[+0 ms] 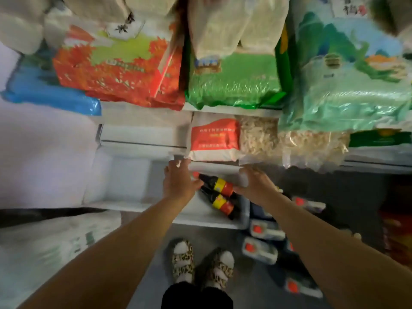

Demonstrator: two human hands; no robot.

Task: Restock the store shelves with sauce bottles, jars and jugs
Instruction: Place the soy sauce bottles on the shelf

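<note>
Two dark sauce bottles with yellow and red labels stand side by side on the low white shelf (133, 205): the far bottle (219, 184) and the near bottle (223, 204). My left hand (178, 181) is at the far bottle's neck end, thumb touching it, fingers stretched toward the edge of the shelf above. At that bottle's base end my right hand (256, 186) has its thumb against the bottle and its fingers relaxed. Neither hand curls round a bottle.
Several jugs with red caps (259, 248) lie on the dark floor to the right. Bagged goods fill the upper shelves: an orange bag (116, 70), a green bag (234, 85), a small red-labelled bag (214, 139). White sacks (44, 241) lie at the left. My slippered feet (200, 264) stand below.
</note>
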